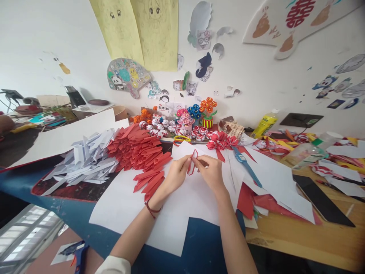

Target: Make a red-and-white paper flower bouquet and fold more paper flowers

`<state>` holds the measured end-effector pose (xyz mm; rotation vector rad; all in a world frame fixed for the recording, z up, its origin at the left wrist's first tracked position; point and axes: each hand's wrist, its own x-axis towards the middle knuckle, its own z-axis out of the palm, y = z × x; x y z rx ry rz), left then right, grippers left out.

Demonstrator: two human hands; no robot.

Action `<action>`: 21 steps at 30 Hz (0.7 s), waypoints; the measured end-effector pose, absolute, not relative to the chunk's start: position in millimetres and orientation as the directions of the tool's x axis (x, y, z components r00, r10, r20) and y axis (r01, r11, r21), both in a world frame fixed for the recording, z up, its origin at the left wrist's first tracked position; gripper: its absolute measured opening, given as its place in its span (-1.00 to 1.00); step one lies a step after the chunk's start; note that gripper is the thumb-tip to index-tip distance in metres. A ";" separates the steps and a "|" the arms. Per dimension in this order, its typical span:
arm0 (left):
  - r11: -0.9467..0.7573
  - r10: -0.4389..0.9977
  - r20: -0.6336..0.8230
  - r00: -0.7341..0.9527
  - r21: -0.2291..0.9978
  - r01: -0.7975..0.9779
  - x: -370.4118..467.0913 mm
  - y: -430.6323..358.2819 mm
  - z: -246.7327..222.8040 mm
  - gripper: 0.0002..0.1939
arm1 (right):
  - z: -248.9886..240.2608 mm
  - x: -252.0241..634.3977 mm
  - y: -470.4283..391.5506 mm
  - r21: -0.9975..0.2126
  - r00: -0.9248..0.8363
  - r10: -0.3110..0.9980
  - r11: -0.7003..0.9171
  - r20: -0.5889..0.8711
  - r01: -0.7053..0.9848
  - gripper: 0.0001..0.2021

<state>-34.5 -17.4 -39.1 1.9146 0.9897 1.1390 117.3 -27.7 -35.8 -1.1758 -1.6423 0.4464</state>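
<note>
A small folded piece of red and white paper (192, 163) stands upright between my two hands, over white sheets (171, 205). My left hand (179, 171) pinches its left side with thumb and fingers. On the other side, my right hand (210, 169) holds its right edge. A pile of folded red paper pieces (137, 146) lies left of my hands, and a heap of folded white strips (88, 158) is farther left.
Paper flowers (164, 127) line the wall behind. A blue watch (246, 165), red and white sheets and a black phone (322, 199) lie to the right. A yellow bottle (265, 123) stands at the back right. Blue scissors (81, 257) are at the lower left.
</note>
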 end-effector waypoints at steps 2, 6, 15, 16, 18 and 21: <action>-0.419 0.878 0.354 0.323 0.894 0.159 -36.7 -15.3 -37.4 -0.49 | -35.6 117.5 -28.3 -0.774 -0.006 0.867 0.447 0.498 0.449 -0.62; -0.257 0.882 0.273 0.384 0.962 -0.094 -37.6 -12.7 -36.2 -0.51 | -38.9 117.8 -28.1 -0.803 -0.013 0.878 0.444 0.479 0.398 -0.66; -0.272 0.900 0.272 0.340 0.961 -0.049 -34.5 -10.6 -40.0 -0.53 | -39.6 115.5 -27.7 -0.899 -0.084 0.936 0.350 0.340 0.262 -0.64; -0.307 0.897 0.289 0.333 0.952 0.003 -34.5 -11.6 -39.1 -0.54 | -38.7 115.5 -27.8 -0.907 -0.092 0.940 0.341 0.329 0.248 -0.64; -0.392 0.883 0.336 0.329 0.912 0.123 -34.0 -14.3 -36.7 -0.58 | -37.8 115.9 -28.0 -0.917 -0.080 0.946 0.325 0.315 0.231 -0.66; -0.492 0.846 0.398 0.353 0.839 0.233 -32.4 -18.2 -35.0 -0.66 | -38.2 117.0 -27.4 -0.918 -0.017 0.945 0.321 0.327 0.234 -0.68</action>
